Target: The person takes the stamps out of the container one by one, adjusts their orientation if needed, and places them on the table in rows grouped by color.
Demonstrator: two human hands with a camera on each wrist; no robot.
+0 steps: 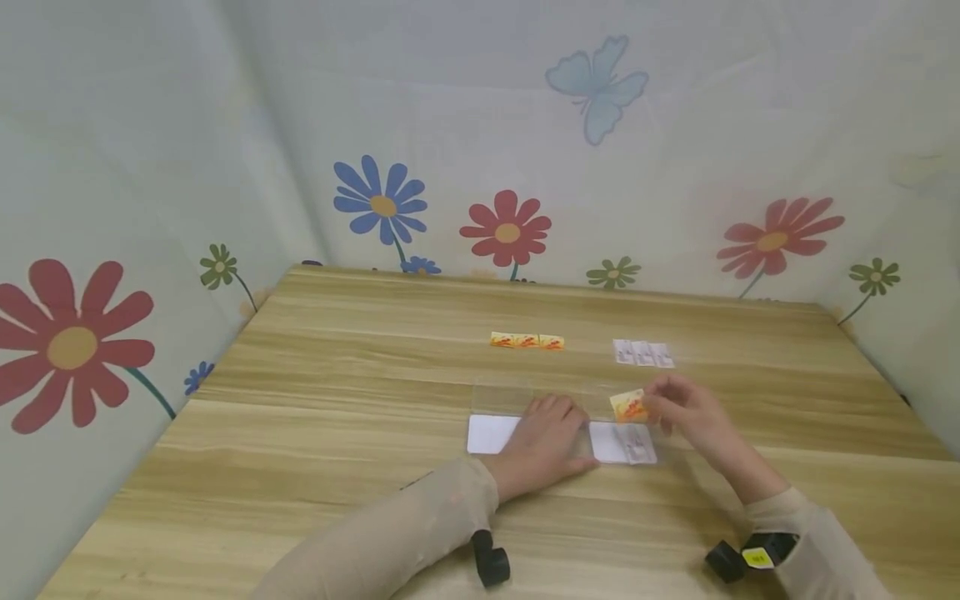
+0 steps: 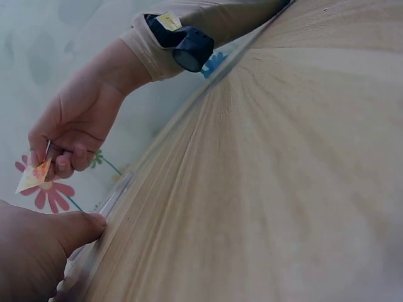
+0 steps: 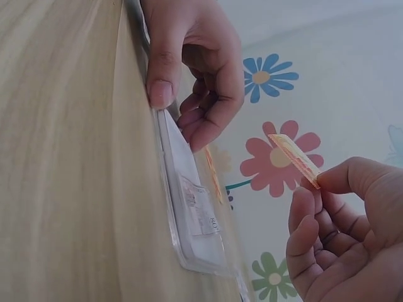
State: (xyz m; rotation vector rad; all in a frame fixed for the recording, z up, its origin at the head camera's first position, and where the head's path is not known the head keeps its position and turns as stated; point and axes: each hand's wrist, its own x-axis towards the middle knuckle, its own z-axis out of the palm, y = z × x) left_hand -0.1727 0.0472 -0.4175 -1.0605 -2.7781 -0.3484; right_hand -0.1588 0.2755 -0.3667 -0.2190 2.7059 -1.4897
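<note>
Between thumb and fingers my right hand (image 1: 690, 417) pinches a small yellow-orange sachet (image 1: 628, 406), raised above the right-hand clear plastic box (image 3: 195, 258). That box has a white inside, and a pale printed sachet (image 1: 640, 444) lies at its right end. My left hand (image 1: 543, 442) holds the box's left end. In the right wrist view its thumb (image 3: 162, 94) presses the near edge while the other fingers curl on the far side. A second box with a white inside (image 1: 491, 434) sits to the left, partly hidden by the left hand.
Behind the boxes, a row of yellow-orange sachets (image 1: 527, 341) lies on the wooden table (image 1: 337, 375). Right of it is a row of pale printed sachets (image 1: 643, 353). Clear lids (image 1: 501, 395) lie back behind the boxes. A flowered curtain (image 1: 450, 108) stands behind the table.
</note>
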